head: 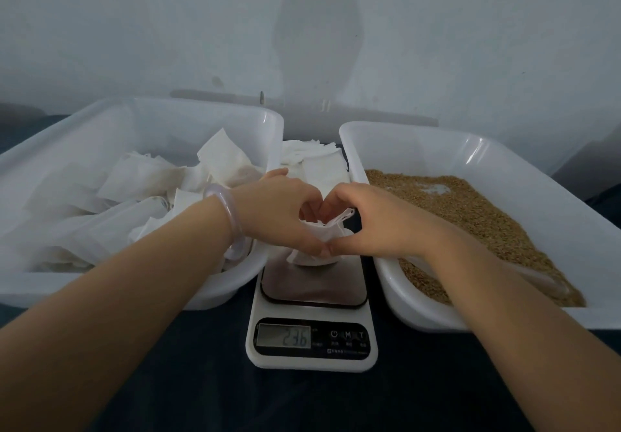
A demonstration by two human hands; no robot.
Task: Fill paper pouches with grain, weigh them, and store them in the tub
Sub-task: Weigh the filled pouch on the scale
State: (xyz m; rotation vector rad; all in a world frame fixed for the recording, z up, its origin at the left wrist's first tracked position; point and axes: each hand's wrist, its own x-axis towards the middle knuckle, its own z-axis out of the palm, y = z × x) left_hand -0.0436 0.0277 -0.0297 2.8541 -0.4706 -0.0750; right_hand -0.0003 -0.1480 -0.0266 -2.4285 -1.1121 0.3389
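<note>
Left of the white digital kitchen scale (312, 312) we see a white rectangular plastic tub (151, 122), touching the scale's edge and holding a loose pile of white paper pouches (141, 176). A pale translucent bangle (232, 216) sits on the left wrist, over that tub's near corner.

The left hand (279, 210) is above the scale's platform, fingers curled round the top of a small white paper pouch (324, 233). That pouch stands on the platform, top bunched. The scale's display (284, 336) reads 23.6.

Behind the scale is a stack of flat white paper pouches (312, 156).

The right hand (376, 220) grips the same pouch top from the other side, thumb tips touching at the near side.

Right of the scale is a second white plastic tub (437, 149) with a layer of brown grain (470, 210).

Under the scale is a dark cloth (201, 381).
</note>
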